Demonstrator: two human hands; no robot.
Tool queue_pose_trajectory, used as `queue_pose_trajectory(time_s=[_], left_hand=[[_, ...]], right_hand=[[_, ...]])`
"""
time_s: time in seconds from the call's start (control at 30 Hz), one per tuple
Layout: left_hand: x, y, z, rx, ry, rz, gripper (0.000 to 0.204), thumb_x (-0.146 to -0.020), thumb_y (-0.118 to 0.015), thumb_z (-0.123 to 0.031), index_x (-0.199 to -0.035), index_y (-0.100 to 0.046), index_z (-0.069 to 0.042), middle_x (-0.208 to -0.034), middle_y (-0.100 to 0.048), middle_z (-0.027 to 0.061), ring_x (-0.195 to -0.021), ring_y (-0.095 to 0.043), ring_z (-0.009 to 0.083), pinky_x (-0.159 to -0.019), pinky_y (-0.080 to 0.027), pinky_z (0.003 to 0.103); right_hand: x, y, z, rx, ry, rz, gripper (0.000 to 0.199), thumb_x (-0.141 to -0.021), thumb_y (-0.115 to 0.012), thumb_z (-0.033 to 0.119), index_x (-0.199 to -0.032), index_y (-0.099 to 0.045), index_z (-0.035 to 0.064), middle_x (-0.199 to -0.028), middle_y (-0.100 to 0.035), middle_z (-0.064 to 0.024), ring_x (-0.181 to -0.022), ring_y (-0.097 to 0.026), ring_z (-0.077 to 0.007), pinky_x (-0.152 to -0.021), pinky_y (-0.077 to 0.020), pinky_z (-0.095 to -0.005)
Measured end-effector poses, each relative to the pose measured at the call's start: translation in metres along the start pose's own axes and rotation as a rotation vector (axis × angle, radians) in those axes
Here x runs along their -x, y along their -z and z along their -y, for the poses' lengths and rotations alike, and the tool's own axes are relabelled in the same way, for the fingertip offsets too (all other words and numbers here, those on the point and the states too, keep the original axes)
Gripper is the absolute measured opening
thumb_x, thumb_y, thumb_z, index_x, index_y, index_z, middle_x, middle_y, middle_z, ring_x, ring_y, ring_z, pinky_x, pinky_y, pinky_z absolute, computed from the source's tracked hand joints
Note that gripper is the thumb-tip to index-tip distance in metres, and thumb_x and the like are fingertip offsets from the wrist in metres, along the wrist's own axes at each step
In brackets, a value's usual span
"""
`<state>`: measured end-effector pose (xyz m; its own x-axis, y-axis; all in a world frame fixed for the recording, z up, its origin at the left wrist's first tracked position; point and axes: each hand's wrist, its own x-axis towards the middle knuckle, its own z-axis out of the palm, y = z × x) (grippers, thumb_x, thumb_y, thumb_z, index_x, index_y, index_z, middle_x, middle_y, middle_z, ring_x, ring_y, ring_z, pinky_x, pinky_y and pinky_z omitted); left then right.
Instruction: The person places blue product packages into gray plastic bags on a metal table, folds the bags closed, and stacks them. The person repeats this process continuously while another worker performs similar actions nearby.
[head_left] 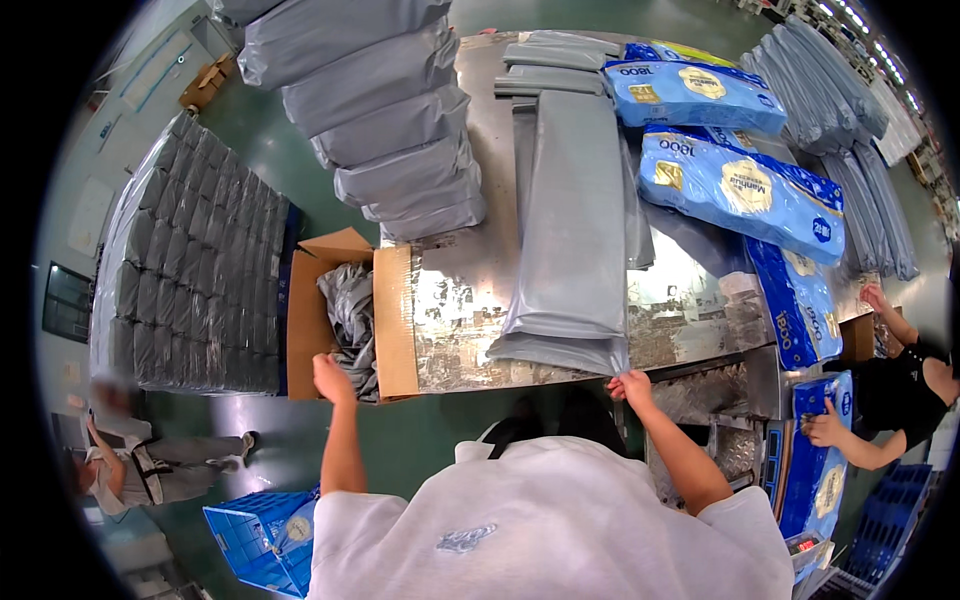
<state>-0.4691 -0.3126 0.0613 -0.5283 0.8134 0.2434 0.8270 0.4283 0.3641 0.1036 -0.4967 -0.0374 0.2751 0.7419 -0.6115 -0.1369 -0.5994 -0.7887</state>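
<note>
At 4 o'clock on the near edge of the surface (455, 345), the right hand (630, 388) has its fingers pinching a corner of the top grey bag (575, 230), which lies flat from 12 o'clock down to that edge. The left hand (333, 378) is at 8 o'clock, by the near rim of the cardboard box (395, 320); its fingers look curled, but I cannot tell whether they grip anything. As for progress, plump grey bundles (400, 130) stand stacked at 11 o'clock, apparently finished, while the blue packs (740, 190) at 2 o'clock lie outside any grey cover and seem left to do; the pinched bag looks unfilled. Bare surface runs between the box and the bag, giving room toward 9 o'clock. The packs crowd the bag's far right side, and the near edge leaves little support below its mouth. At 4 o'clock, farther out, a co-worker's hand (825, 428) rests against another blue pack (815, 485), limiting reach that way.
</note>
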Motion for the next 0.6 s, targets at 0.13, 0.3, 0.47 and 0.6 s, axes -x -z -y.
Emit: queue_pose_trajectory(time_s=[0.13,0.3,0.47,0.6], left_hand=[[-0.025,-0.002,0.085,-1.136,-0.453,0.920,0.034,-0.077,-0.062,-0.021,-0.106,-0.057,-0.004,-0.112,-0.058,0.0088,-0.105,-0.055,0.0244,-0.082,-0.045,0.036],[0.009,0.010,-0.063,-0.920,-0.482,0.767,0.016,-0.076,-0.058,-0.020,-0.086,-0.069,-0.013,-0.092,-0.066,0.0073,-0.084,-0.064,0.0232,-0.058,-0.051,0.037],[0.082,-0.005,-0.208,-0.499,-1.056,0.436,0.057,-0.077,-0.054,-0.014,-0.131,-0.035,-0.015,-0.116,-0.046,0.0096,-0.101,-0.048,0.0217,-0.079,-0.040,0.033],[0.111,-0.059,-0.221,-0.343,-1.766,0.153,0.055,-0.077,-0.053,-0.018,-0.130,-0.039,-0.022,-0.145,-0.013,0.0077,-0.133,-0.014,0.0215,-0.105,-0.016,0.041]], right_hand=[[-0.004,0.002,0.010,0.256,0.107,0.095,0.016,-0.077,-0.050,0.011,-0.078,-0.060,-0.0016,-0.068,-0.062,-0.0113,-0.052,-0.057,-0.0161,-0.052,-0.0456,-0.0290],[0.021,0.037,0.074,1.168,0.421,-0.062,0.040,-0.070,-0.055,0.006,-0.110,-0.054,0.0077,-0.097,-0.058,-0.0147,-0.090,-0.054,-0.0296,-0.076,-0.0445,-0.0359],[0.024,0.015,0.143,1.535,1.139,-0.252,0.061,-0.073,-0.050,0.004,-0.130,-0.037,0.0217,-0.136,-0.031,-0.0109,-0.125,-0.031,-0.0244,-0.100,-0.0286,-0.0407],[0.004,0.001,0.145,1.712,1.371,0.020,0.057,-0.076,-0.046,0.006,-0.130,-0.036,0.0219,-0.140,-0.028,-0.0045,-0.130,-0.025,-0.0204,-0.105,-0.0213,-0.0402]])
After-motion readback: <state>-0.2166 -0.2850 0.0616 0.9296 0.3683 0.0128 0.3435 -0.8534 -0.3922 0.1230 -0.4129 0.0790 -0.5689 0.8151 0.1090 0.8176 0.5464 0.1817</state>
